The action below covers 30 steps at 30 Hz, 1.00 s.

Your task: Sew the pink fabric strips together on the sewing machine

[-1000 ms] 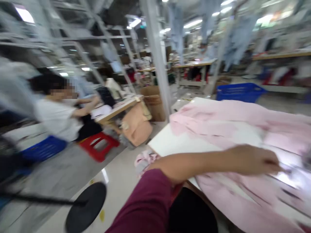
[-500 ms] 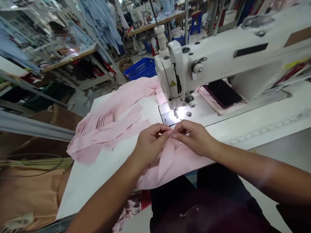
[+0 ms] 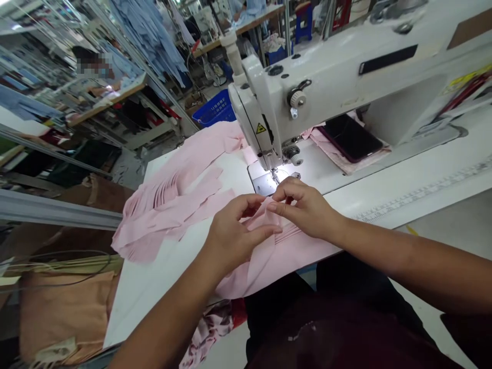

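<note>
My right hand [image 3: 305, 207] pinches the upper edge of a pink fabric piece [image 3: 265, 218] between thumb and fingers, just in front of the sewing machine's lit needle area [image 3: 274, 177]. On the other side of that piece, my left hand [image 3: 234, 230] has its fingers behind the cloth and its thumb stretched across the front, a loose hold. More pink fabric [image 3: 284, 256] lies under both hands and reaches the table's front edge. The left fingertips are partly hidden by the cloth.
Layered pink fabric pieces [image 3: 165, 200] cover the table's left side. The white sewing machine [image 3: 326, 77] stands at right, with a phone [image 3: 351, 137] on folded cloth under its arm. A blue basket [image 3: 215, 108] sits behind; a co-worker sits at a far table [image 3: 111, 97].
My left thumb has moved away from the fingertips, down and right across the cloth, where both hands pinched together before. The right hand keeps its pinch. The view has shifted slightly.
</note>
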{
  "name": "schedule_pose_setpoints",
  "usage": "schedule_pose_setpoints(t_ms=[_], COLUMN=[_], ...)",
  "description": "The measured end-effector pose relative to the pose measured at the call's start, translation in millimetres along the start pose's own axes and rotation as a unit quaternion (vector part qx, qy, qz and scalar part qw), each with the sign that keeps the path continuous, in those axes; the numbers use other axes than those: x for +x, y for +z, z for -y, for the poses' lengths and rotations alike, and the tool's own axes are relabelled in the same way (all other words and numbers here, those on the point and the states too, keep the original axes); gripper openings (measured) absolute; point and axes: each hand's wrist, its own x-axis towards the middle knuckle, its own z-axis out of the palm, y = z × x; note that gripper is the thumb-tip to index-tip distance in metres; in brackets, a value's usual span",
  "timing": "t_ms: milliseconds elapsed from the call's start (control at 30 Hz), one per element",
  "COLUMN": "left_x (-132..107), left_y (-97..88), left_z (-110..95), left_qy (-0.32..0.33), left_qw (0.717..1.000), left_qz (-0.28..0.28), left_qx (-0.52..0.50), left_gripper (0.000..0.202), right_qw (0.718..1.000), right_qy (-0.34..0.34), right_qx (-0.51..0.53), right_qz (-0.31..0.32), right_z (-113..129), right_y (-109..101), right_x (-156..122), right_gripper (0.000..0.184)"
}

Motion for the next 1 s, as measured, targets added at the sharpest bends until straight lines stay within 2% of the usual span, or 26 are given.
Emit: schedule_pose_setpoints(t_ms=[100, 200, 300, 467, 567, 700, 1000], left_x=[-4.6, -4.6, 1.4, 10.4, 9.5, 6.1, 6.7], left_y=[-9.2, -20.7, -29.7, -27.6, -19.5, -12.0, -12.1], left_z=[0.6, 4.4, 8.8, 7.9, 5.0, 3.7, 5.0], left_qy=[-0.045, -0.069, -0.055, -0.020, -0.013, -0.014, -0.061], left_qw=[0.997, 0.993, 0.989, 0.986, 0.991, 0.994, 0.994], left_qz=[0.032, 0.076, 0.116, 0.158, 0.135, 0.099, 0.073], left_qx=[0.055, 0.063, 0.070, 0.041, -0.002, -0.037, -0.052], left_gripper=[0.041, 0.033, 0.031, 0.025, 0.023, 0.022, 0.023], right_qw=[1.000, 0.999, 0.998, 1.000, 1.000, 0.999, 0.999], right_qy=[-0.027, 0.034, 0.057, 0.008, -0.001, 0.029, 0.037], right_qx=[-0.009, 0.009, 0.018, -0.004, -0.011, 0.014, 0.025], right_qz=[-0.013, 0.028, 0.037, 0.015, 0.014, 0.014, 0.019], right_z=[-0.6, -0.8, -0.9, -0.6, -0.1, 1.0, 5.7], right_y=[-0.7, 0.6, 2.9, 5.7, 5.9, 5.0, 4.1], right_x=[-0.4, -2.7, -5.3, -6.9, -6.7, -6.5, -11.9], right_gripper=[0.016, 0.020, 0.024, 0.026, 0.027, 0.026, 0.014])
